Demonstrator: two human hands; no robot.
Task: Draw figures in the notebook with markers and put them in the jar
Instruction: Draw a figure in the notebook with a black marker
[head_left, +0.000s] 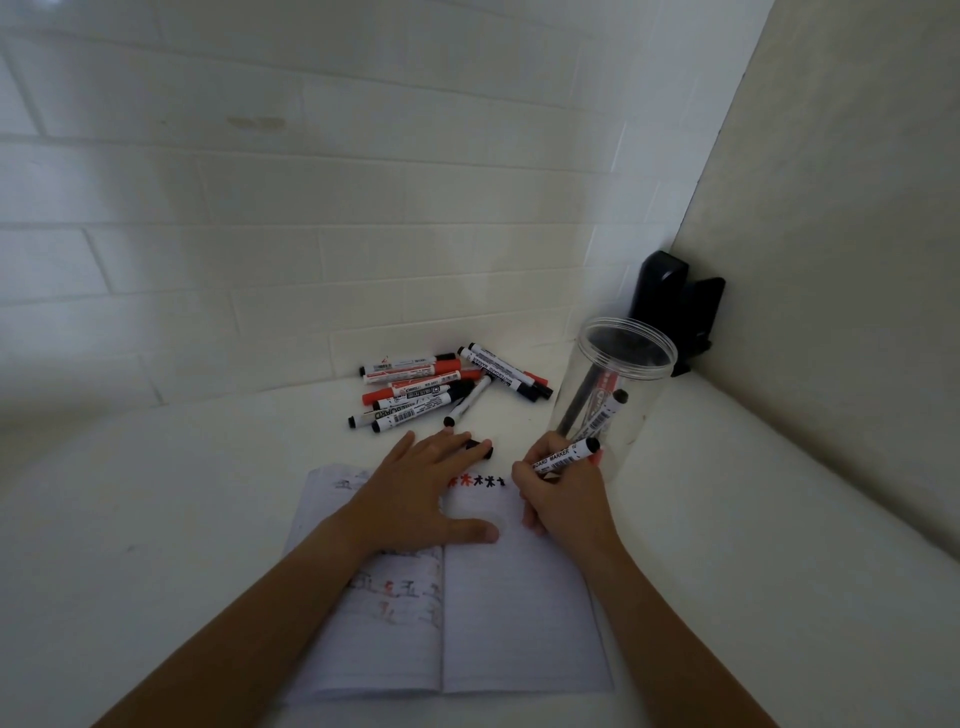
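Notebook (514, 597) pages lie open on a white tabletop (156, 493), near the middle of the scene, with a row of small red and black figures (477, 481) drawn along the far edge of the right-hand page. The left hand (415, 488) lies flat across the spine and the far part of the book, fingers straight and spread, thumb pointing right over the right page; a black cap (480, 448) lies on the tabletop at its fingertips, though whether they touch it cannot be told. The right hand (558, 499) grips a black whiteboard marker (566, 456) at the far right corner of the right page, fingers curled round its barrel, the barrel slanting up and to the right toward a clear plastic jar (613, 395); the tip is hidden behind the fingers. The jar stands upright just beyond and to the right of that hand, lid off, with several markers leaning inside. A loose pile of red and black markers (447, 387) lies farther back, left of the jar, against a white tiled wall (260, 234). A black object (675, 301) is in the far right corner.
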